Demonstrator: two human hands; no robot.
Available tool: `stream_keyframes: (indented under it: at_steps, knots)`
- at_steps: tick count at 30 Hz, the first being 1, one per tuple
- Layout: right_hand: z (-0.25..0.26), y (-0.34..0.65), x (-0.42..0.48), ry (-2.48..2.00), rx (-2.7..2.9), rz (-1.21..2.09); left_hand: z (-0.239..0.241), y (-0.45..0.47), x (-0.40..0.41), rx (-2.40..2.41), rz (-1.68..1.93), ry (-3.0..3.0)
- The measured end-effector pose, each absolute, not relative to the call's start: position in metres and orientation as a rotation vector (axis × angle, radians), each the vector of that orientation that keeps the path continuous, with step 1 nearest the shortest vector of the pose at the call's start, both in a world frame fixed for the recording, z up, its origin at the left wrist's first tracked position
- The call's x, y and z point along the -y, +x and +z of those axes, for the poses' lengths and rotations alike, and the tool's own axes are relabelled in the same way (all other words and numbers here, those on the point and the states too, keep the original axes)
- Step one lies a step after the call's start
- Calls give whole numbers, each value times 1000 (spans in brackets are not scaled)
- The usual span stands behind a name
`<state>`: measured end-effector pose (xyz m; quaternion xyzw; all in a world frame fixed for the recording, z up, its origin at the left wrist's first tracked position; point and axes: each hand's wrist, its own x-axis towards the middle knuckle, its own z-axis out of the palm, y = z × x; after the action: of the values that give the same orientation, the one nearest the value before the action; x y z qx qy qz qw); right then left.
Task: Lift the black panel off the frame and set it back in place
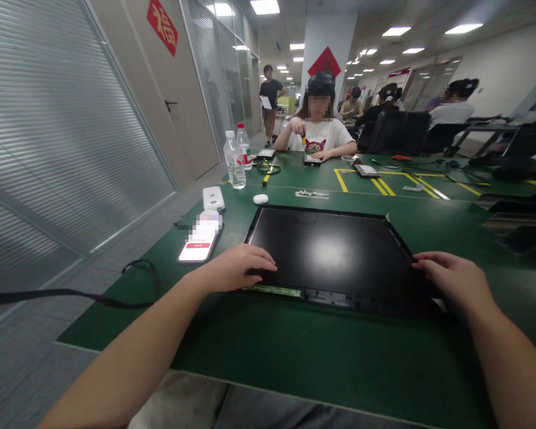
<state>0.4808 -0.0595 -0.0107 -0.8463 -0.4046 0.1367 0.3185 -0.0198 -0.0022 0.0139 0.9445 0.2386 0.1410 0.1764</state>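
A black flat screen panel (330, 250) lies face up on the green table (295, 351) in front of me. My left hand (241, 268) rests on its near left corner, fingers curled over the edge beside a strip of green circuit board (272, 290). My right hand (451, 277) grips the panel's near right edge with bent fingers. Both hands are closed on the panel.
A phone (199, 242) and a white box (213, 198) lie left of the panel, with a black cable (71, 295) hanging off the table's left edge. Two water bottles (234, 159) stand further back. A person (319, 128) works across the table; others sit behind.
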Motion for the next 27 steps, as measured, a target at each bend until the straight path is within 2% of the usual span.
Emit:
stream_keyframes:
  at_steps: [3, 8, 11, 16, 27]
  knots:
    - [-9, 481, 60, -2222, 1067, 367, 13, -20, 0, -807, 433, 2638]
    - [-13, 484, 59, -2185, 1059, 401, 6, -23, -8, -1399, 564, 2530]
    - [-16, 484, 59, -2149, 1054, 407, 3, -27, -13, -1629, 498, 2469]
    - [-16, 483, 59, -2135, 998, 463, 0, -28, -17, -1683, 313, 2424]
    - [-12, 476, 59, -2118, 940, 458, 2, -21, -15, -1726, 269, 2383]
